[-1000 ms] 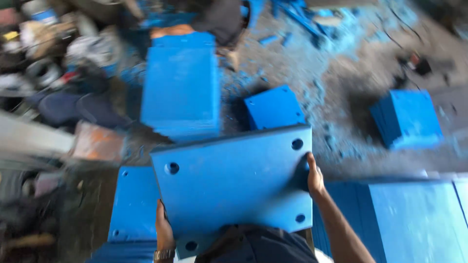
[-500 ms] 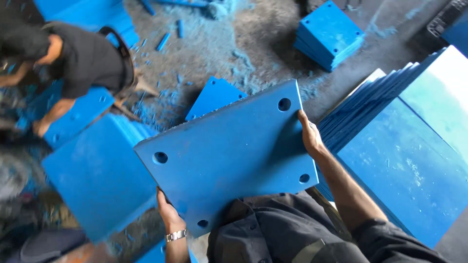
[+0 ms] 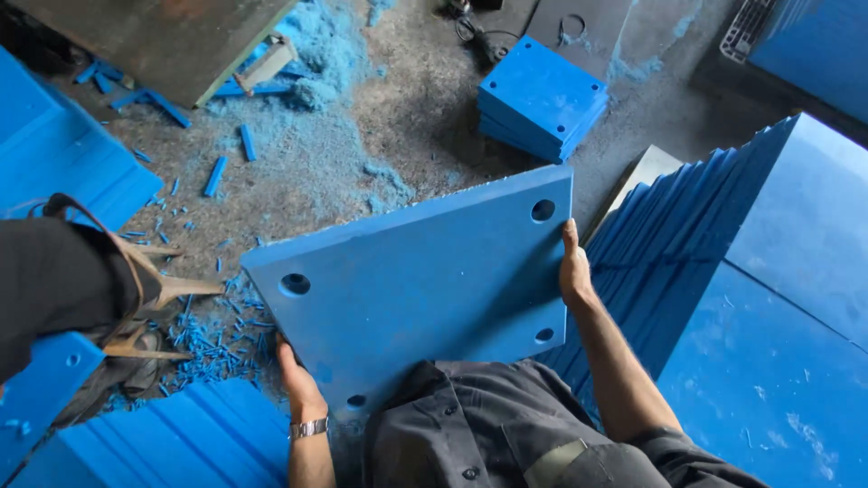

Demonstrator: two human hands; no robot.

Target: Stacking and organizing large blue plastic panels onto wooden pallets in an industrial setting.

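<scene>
I hold a large square blue plastic plate (image 3: pixel 425 285) flat in front of my body; it has a round hole near each corner. My left hand (image 3: pixel 297 380), with a wristwatch below it, grips the plate's near left edge. On the right edge, my right hand (image 3: pixel 574 267) clasps it with the thumb on top. The plate tilts, its far right corner highest. My grey shirt hides the plate's near edge.
A tall stack of big blue sheets (image 3: pixel 768 298) fills the right side. A small pile of square blue plates (image 3: pixel 541 95) lies on the dusty floor ahead. Blue shavings and offcuts (image 3: pixel 271 172) litter the ground. Another person's dark sleeve (image 3: pixel 54 280) is at left, over more blue sheets (image 3: pixel 181 443).
The view has swung right with my turning body. The plate stays in both hands and now sits next to the sheet stack on the right. The other person has slid to the left edge.
</scene>
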